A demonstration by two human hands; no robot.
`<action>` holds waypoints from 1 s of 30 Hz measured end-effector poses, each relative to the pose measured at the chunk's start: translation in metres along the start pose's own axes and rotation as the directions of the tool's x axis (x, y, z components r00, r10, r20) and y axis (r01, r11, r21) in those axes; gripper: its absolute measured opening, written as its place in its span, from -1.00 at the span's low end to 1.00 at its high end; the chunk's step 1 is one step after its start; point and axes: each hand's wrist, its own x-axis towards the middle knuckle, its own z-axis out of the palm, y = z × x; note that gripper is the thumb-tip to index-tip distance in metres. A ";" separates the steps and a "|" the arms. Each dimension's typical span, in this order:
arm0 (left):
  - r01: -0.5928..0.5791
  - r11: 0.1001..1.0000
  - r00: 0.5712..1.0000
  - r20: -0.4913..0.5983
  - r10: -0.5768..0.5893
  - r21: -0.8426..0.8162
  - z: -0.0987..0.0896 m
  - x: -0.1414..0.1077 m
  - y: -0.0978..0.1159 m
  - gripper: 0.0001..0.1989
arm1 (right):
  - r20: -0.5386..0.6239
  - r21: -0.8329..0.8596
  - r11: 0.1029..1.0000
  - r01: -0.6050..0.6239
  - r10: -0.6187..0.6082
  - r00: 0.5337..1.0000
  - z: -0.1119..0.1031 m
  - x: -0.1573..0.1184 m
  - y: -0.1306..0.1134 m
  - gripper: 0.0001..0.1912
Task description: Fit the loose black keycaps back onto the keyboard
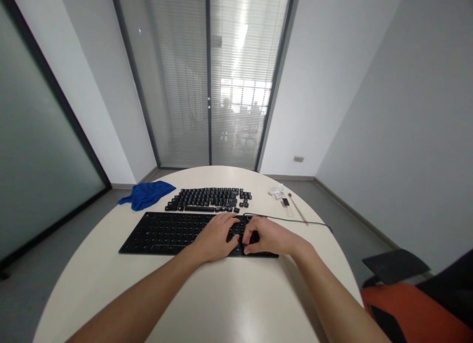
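Soft grayish light, brightest through the glass door (240, 86) behind the table (236, 298), kinda blown out. Mild sheen on the table's near part, walls (406, 136) lean wide-angle style, keycaps (207, 197) look mushy.

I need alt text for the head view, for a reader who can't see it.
A person's left hand and right hand are at the right half of a black keyboard base on a pale table. Loose black keycaps lie in rows beyond it, with a blue cloth to their left.
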 end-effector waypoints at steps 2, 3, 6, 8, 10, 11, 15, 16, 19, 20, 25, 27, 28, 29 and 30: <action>-0.013 1.000 1.000 0.009 0.013 -0.022 -0.003 0.000 0.002 -0.57 | 0.002 0.021 1.000 -0.007 0.007 1.000 -0.001 -0.001 0.000 -0.85; -0.020 0.999 1.000 0.015 0.020 -0.029 -0.004 0.000 0.003 -0.55 | 0.005 0.037 0.999 -0.008 0.008 1.000 -0.002 -0.001 0.000 -0.84; -0.024 0.999 0.999 0.045 0.025 -0.031 -0.006 0.001 0.003 -0.49 | 0.004 0.087 0.996 -0.016 0.016 1.000 -0.001 -0.002 0.002 -0.79; -0.017 1.000 0.998 0.058 0.018 -0.023 -0.006 0.001 0.002 -0.44 | 0.005 0.124 0.992 -0.028 0.028 1.000 -0.001 -0.002 0.003 -0.76; -0.012 1.000 0.998 0.064 0.013 -0.011 -0.005 0.001 0.002 -0.41 | 0.013 0.145 0.989 -0.042 0.041 0.999 0.001 -0.002 0.004 -0.75; -0.010 1.000 0.998 0.067 0.010 -0.005 -0.004 0.001 0.002 -0.40 | 0.018 0.148 0.988 -0.047 0.045 0.999 0.001 -0.001 0.005 -0.75; 0.000 1.000 0.997 0.079 -0.001 0.012 -0.003 0.001 0.002 -0.38 | 0.017 0.123 0.991 -0.056 0.054 0.998 0.002 0.000 0.005 -0.75; 0.000 1.000 0.997 0.080 -0.001 0.011 -0.003 0.001 0.002 -0.38 | 0.014 0.114 0.992 -0.058 0.056 0.998 0.002 0.000 0.005 -0.75; 0.009 1.000 0.996 0.092 -0.009 0.010 -0.003 0.001 0.002 -0.36 | 0.009 0.091 0.994 -0.068 0.068 0.998 0.002 0.001 0.004 -0.75; 0.016 1.000 0.995 0.100 -0.017 0.011 -0.003 0.001 0.003 -0.36 | 0.008 0.086 0.994 -0.073 0.072 0.997 0.002 0.001 0.004 -0.75; 0.062 0.998 0.990 0.126 -0.061 0.000 -0.004 0.002 0.009 -0.38 | 0.012 0.083 0.993 -0.087 0.086 0.996 0.002 0.001 0.004 -0.76; 0.072 0.997 0.990 0.126 -0.069 -0.014 -0.005 0.003 0.011 -0.42 | 0.016 0.090 0.992 -0.088 0.087 0.996 0.001 0.001 0.003 -0.76; 0.072 0.997 0.990 0.122 -0.069 -0.021 -0.005 0.003 0.011 -0.45 | 0.019 0.095 0.991 -0.089 0.088 0.996 0.001 0.001 0.003 -0.77; 0.071 0.997 0.991 0.118 -0.067 -0.030 -0.005 0.002 0.011 -0.48 | 0.024 0.101 0.991 -0.090 0.088 0.996 0.001 0.001 0.003 -0.77; 0.069 0.997 0.992 0.112 -0.064 -0.038 -0.005 0.002 0.011 -0.51 | 0.029 0.107 0.990 -0.090 0.087 0.996 0.001 0.001 0.002 -0.77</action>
